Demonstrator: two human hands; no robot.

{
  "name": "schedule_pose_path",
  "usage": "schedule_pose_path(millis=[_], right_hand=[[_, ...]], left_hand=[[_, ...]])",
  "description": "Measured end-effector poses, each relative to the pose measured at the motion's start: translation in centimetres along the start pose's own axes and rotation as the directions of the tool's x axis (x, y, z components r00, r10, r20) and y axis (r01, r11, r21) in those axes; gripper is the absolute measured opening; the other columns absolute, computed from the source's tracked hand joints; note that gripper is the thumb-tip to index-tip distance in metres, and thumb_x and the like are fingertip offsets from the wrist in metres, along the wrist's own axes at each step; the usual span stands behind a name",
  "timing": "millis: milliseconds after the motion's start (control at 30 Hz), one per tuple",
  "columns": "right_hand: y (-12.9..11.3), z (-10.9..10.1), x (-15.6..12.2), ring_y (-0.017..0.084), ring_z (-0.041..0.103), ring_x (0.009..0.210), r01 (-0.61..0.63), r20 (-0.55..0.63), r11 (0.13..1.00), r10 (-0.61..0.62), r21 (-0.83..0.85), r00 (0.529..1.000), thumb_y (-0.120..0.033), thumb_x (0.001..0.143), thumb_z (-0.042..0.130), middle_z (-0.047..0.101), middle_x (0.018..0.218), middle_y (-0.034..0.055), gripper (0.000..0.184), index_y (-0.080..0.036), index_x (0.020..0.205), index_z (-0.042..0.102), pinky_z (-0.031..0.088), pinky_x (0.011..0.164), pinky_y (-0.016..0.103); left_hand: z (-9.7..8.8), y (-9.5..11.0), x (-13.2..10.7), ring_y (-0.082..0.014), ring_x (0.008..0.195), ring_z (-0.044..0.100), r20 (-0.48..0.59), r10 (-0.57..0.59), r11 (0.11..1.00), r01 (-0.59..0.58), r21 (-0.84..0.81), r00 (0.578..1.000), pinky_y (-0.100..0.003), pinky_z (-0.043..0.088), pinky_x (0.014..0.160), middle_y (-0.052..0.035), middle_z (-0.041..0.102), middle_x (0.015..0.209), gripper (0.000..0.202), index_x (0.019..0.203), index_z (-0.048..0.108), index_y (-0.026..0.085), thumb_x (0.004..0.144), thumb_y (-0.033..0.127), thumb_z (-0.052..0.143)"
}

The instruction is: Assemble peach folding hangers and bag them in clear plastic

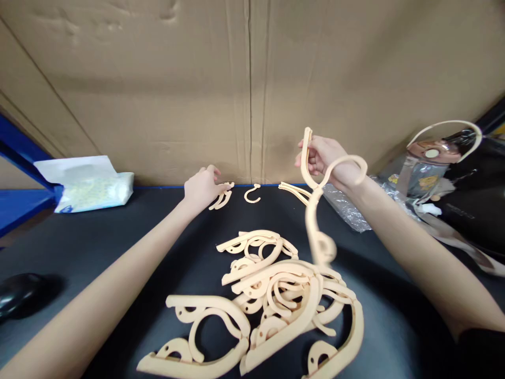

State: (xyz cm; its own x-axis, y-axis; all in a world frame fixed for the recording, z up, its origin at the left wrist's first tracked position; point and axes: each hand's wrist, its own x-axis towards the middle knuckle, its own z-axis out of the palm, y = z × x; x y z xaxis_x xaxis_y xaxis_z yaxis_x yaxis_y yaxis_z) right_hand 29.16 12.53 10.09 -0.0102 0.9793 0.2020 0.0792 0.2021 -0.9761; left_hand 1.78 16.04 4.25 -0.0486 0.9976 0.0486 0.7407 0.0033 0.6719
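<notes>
Raised over the table, a beige plastic folding hanger [313,216] is in the grip of my right hand [325,158]. The fingers close around one of its arms near the tip. Its hook curls to the right in front of my wrist, and the other arm hangs down, slightly blurred. At the back edge, my left hand [201,188] is closed with thumb and fingers at a small stack of curved beige pieces [221,200]; some fingertips are hidden. Between the hands lie a loose beige hook [252,197] and some slim beige arm pieces [295,191].
Several folded beige hangers [284,295] lie heaped on the black table [158,237] nearest me. A tissue pack [90,187] stands at left, above a black mouse [19,295]. Clear plastic wrap [349,208], a bottle [430,163] and a black bag [481,200] occupy the right. Cardboard [177,105] walls the back.
</notes>
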Motion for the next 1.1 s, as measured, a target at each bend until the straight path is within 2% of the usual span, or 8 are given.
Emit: schedule_pose_path(millis=[133, 233, 433, 500, 567, 700, 900, 1100], right_hand=[[-0.3, 1.0, -0.5, 0.009, 0.062, 0.054, 0.033, -0.073, 0.981, -0.019, 0.192, 0.997, -0.017, 0.093, 0.042, 0.075, 0.075, 0.0054, 0.017, -0.021, 0.078, 0.048, 0.052, 0.052, 0.020], [0.4, 1.1, -0.3, 0.010, 0.068, 0.068, 0.136, -0.179, 0.968, -0.098, 0.211, 0.979, -0.016, 0.089, 0.047, 0.076, 0.088, 0.0028, 0.010, -0.022, 0.081, 0.048, 0.059, 0.071, 0.024], [2.1, -1.0, 1.1, 0.016, 0.067, 0.074, 0.165, -0.096, 0.951, -0.196, -0.260, 0.976, -0.017, 0.074, 0.070, 0.068, 0.074, 0.0007, 0.012, -0.020, 0.075, 0.058, 0.054, 0.074, 0.032], [2.1, -1.2, 0.8, 0.018, 0.065, 0.074, 0.234, 0.016, 0.812, -0.267, -0.535, 0.964, -0.021, 0.072, 0.077, 0.069, 0.074, 0.0020, 0.014, -0.018, 0.074, 0.063, 0.049, 0.072, 0.033], [1.9, -0.7, 0.1, 0.019, 0.066, 0.077, 0.334, 0.197, 0.483, -0.311, -0.810, 0.930, -0.028, 0.084, 0.070, 0.073, 0.083, 0.0029, 0.011, -0.019, 0.089, 0.068, 0.044, 0.069, 0.031], [1.6, 1.6, -1.9, 0.022, 0.068, 0.082, 0.434, 0.412, 0.036, -0.250, -0.900, 0.876, -0.019, 0.101, 0.043, 0.074, 0.097, 0.0084, 0.025, -0.016, 0.114, 0.064, 0.034, 0.061, 0.030], [2.1, 3.2, -2.8, 0.025, 0.066, 0.089, 0.475, 0.481, -0.082, -0.188, -0.876, 0.856, 0.000, 0.092, 0.037, 0.068, 0.108, 0.0172, 0.032, -0.009, 0.115, 0.059, 0.026, 0.058, 0.033], [2.7, 1.5, -1.2, 0.021, 0.065, 0.072, 0.471, 0.473, -0.037, -0.079, -0.881, 0.878, -0.009, 0.094, 0.045, 0.072, 0.091, 0.0102, 0.020, -0.013, 0.108, 0.058, 0.027, 0.057, 0.030]], left_hand=[[0.1, 2.7, -1.3, -0.0280, 0.115, 0.063, 0.190, 0.071, 0.952, -0.010, -0.306, 0.979, -0.039, 0.054, 0.092, -0.0141, 0.065, 0.127, 0.049, 0.118, 0.065, 0.015, 0.099, 0.056, 0.045], [-0.2, 5.0, -2.4, -0.0243, 0.085, 0.072, 0.458, 0.153, 0.859, 0.111, -0.499, 0.875, -0.030, 0.058, 0.064, -0.0184, 0.073, 0.104, 0.089, 0.103, 0.072, 0.011, 0.098, 0.067, 0.003], [-0.7, 5.5, -2.9, -0.0010, 0.038, 0.032, 0.516, 0.224, 0.703, 0.229, -0.673, 0.827, -0.009, 0.023, 0.030, 0.0025, 0.052, 0.066, 0.020, 0.082, 0.062, 0.018, 0.093, 0.034, 0.061], [-0.6, 5.0, -2.7, 0.0004, 0.037, 0.026, 0.508, 0.206, 0.692, 0.243, -0.680, 0.836, -0.008, 0.020, 0.029, 0.0058, 0.044, 0.062, 0.019, 0.074, 0.057, 0.018, 0.089, 0.024, 0.067], [-0.3, 4.7, -2.7, 0.0007, 0.037, 0.026, 0.518, 0.188, 0.703, 0.254, -0.664, 0.835, -0.008, 0.020, 0.029, 0.0059, 0.043, 0.061, 0.021, 0.071, 0.056, 0.017, 0.087, 0.020, 0.069], [0.3, 4.7, -3.2, 0.0007, 0.038, 0.032, 0.531, 0.182, 0.745, 0.236, -0.624, 0.828, -0.008, 0.023, 0.032, 0.0045, 0.052, 0.065, 0.008, 0.082, 0.066, 0.018, 0.081, 0.017, 0.074], [0.3, 5.2, -3.7, 0.0005, 0.041, 0.035, 0.543, 0.188, 0.835, 0.158, -0.527, 0.819, -0.010, 0.026, 0.035, -0.0037, 0.074, 0.083, 0.008, 0.083, 0.074, 0.020, 0.075, 0.022, 0.077], [0.4, 5.1, -3.6, -0.0039, 0.041, 0.041, 0.499, 0.167, 0.908, 0.064, -0.414, 0.850, -0.014, 0.026, 0.033, -0.0016, 0.073, 0.069, 0.009, 0.072, 0.076, 0.018, 0.065, 0.014, 0.079]])
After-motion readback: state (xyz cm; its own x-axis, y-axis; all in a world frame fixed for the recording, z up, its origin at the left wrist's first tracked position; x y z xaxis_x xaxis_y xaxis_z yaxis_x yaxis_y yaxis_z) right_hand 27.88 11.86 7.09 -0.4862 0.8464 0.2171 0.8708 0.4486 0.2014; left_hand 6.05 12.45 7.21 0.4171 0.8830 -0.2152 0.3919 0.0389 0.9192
